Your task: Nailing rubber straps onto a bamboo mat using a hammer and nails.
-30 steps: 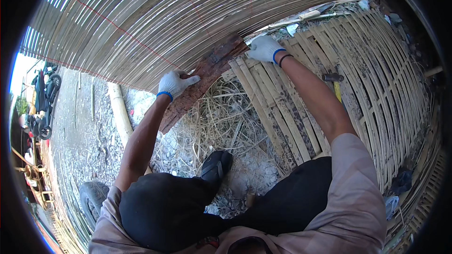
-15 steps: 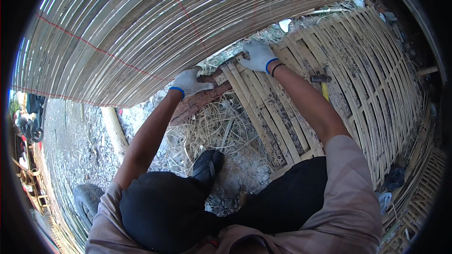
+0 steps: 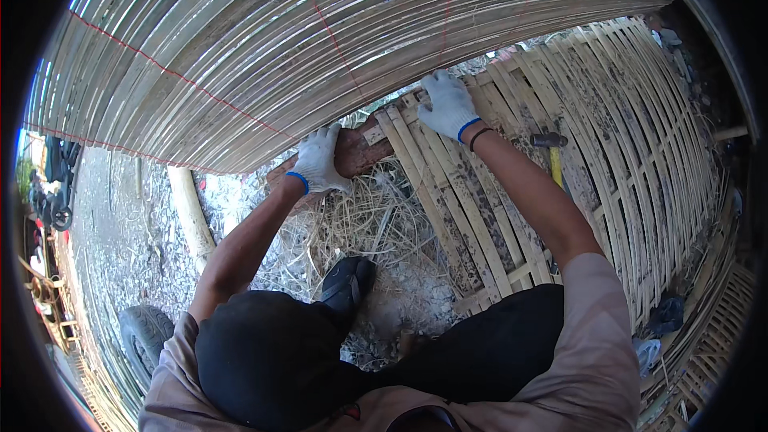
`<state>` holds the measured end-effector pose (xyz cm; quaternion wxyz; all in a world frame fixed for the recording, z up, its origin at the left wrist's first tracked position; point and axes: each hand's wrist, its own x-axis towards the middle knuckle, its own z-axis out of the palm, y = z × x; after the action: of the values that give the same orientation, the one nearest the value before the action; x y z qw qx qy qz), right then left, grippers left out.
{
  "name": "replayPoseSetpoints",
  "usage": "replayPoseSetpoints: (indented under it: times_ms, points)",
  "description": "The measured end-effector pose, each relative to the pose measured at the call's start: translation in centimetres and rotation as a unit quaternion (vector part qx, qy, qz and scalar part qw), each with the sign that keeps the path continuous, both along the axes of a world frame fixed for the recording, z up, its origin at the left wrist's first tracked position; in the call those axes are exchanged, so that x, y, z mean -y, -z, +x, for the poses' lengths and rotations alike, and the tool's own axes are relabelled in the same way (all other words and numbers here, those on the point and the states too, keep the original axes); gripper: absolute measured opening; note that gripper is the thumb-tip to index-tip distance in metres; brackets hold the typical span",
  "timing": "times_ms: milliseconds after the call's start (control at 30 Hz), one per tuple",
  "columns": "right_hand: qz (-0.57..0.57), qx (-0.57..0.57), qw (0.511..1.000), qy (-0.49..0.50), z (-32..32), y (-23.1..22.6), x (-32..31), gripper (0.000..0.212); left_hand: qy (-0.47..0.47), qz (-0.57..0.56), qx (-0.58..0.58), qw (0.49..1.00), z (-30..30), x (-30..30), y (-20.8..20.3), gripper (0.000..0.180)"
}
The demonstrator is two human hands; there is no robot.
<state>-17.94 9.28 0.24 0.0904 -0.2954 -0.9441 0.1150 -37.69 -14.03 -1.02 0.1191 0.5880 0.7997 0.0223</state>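
Note:
My left hand [image 3: 318, 162], in a white knit glove with a blue cuff, rests with spread fingers on a reddish-brown piece of wood [image 3: 364, 157]. That wood lies beside the end of a slatted bamboo panel [image 3: 504, 136]. At the panel's far left corner is my right hand [image 3: 448, 104], gloved alike. Its thumb and bent fingers stand apart, touching the panel's far edge, and the fingertips are close under a hanging bamboo blind [image 3: 240, 48]. The blind is laced with red cord. A hammer [image 3: 550, 141] with a yellow handle lies on the panel near my right forearm, which partly covers it.
Dry straw [image 3: 372, 216] covers the ground near my black shoe [image 3: 349, 284]. A bamboo pole [image 3: 190, 212] lies to the left, a tyre [image 3: 146, 336] at lower left. Dark plastic [image 3: 666, 316] and more bamboo latticework [image 3: 724, 336] are at the right.
My left hand has turned, its fingers now spread and pointing away from me. My right hand has shifted slightly right, its thumb and fingers further apart. The head view has tilted a little.

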Motion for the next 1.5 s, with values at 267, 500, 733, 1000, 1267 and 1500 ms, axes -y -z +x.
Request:
replayPoseSetpoints:
  times_ms: [267,500,733,1000,1267,1500]
  points:
    - [0.093,-0.092,0.989,-0.072,-0.8,3.2,-0.7,0.036,0.036,0.020,0.041,0.998,-0.4,0.5,0.8,0.128]
    - [0.020,0.122,0.982,-0.146,-4.5,1.8,-1.0,0.041,-0.046,-0.083,-0.002,0.995,1.4,-0.4,-0.3,0.130]
    - [0.037,0.008,0.991,-0.126,-3.4,3.4,-0.7,0.040,0.020,-0.028,-0.018,0.999,1.1,0.5,0.3,0.125]
    - [0.056,-0.007,0.991,-0.125,-2.8,4.3,-0.7,0.039,0.016,-0.019,-0.013,1.000,1.4,0.3,0.7,0.124]
    - [0.077,-0.074,0.989,-0.107,-2.5,4.2,-0.6,0.035,0.016,-0.021,0.005,1.000,0.9,-0.5,-0.1,0.129]
    - [0.069,-0.005,0.992,-0.110,-1.6,3.5,0.2,0.041,0.026,-0.061,0.014,0.998,0.7,-0.7,-0.6,0.130]
